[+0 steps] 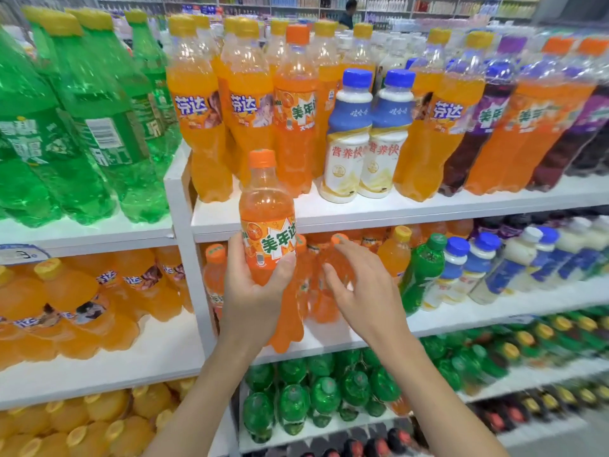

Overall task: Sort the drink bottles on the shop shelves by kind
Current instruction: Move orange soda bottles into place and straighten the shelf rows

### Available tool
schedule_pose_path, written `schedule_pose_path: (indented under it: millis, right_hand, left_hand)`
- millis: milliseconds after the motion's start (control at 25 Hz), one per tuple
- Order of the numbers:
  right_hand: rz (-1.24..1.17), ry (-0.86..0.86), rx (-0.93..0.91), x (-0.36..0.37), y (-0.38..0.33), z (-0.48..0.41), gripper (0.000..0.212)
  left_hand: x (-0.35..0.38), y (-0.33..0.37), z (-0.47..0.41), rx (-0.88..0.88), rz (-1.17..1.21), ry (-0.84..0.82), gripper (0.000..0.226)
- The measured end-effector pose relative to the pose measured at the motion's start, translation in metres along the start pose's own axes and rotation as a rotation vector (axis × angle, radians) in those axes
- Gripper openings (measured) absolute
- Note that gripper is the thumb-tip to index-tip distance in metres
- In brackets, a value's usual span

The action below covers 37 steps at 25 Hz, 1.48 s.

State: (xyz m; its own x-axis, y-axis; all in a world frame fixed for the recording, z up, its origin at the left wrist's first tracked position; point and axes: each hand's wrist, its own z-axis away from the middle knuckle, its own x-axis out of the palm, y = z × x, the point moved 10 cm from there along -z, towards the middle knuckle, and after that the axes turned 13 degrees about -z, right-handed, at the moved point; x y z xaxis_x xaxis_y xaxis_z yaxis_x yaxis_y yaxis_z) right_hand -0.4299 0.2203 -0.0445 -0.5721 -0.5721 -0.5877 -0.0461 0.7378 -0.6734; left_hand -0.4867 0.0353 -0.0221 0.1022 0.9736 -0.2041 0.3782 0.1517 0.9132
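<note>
Left hand [253,291] grip wrapped round orange-cap soda bottle [267,222] held upright before the middle shelf [461,316], right hand [359,291] grip wide, empty; best slot it beside matching orange-cap bottles [216,278], label forward.

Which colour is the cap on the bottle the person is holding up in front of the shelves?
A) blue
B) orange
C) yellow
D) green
B: the left hand grips an orange soda bottle whose cap is orange, matching the drink inside; the right hand is open beside it, holding nothing.
</note>
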Motion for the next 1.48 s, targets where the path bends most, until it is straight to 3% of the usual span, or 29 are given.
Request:
schedule_pose_path:
  millis: [240, 440, 680, 840, 960, 1080, 1280, 1480]
  right_hand:
    - [-0.067, 0.006, 0.141, -0.056, 0.07, 0.02, 0.057]
    - [-0.286, 0.016, 0.254, -0.075, 0.113, 0.01, 0.071]
    - [-0.379, -0.045, 0.312, -0.047, 0.127, -0.02, 0.082]
    - [-0.313, -0.007, 0.315, -0.035, 0.13, -0.026, 0.083]
    - [-0.258, 0.035, 0.301, -0.028, 0.132, -0.031, 0.071]
    - [-0.325, 0.009, 0.399, -0.009, 0.149, -0.024, 0.058]
    - [-0.46, -0.033, 0.505, 0.018, 0.176, 0.0, 0.07]
    - [-0.542, -0.031, 0.483, 0.018, 0.18, 0.002, 0.065]
  left_hand:
    - [0.061, -0.003, 0.033, -0.048, -0.089, 0.056, 0.039]
    - [0.103, -0.011, 0.067, -0.156, -0.106, 0.087, 0.071]
    - [0.111, -0.017, 0.085, -0.197, -0.098, 0.086, 0.047]
    - [0.102, -0.02, 0.081, -0.202, -0.107, 0.091, 0.036]
    - [0.099, -0.018, 0.077, -0.177, -0.115, 0.059, 0.036]
    - [0.099, -0.021, 0.072, -0.168, -0.113, 0.037, 0.038]
    - [0.099, -0.03, 0.069, -0.18, -0.1, 0.027, 0.057]
    - [0.102, -0.034, 0.068, -0.187, -0.098, 0.017, 0.039]
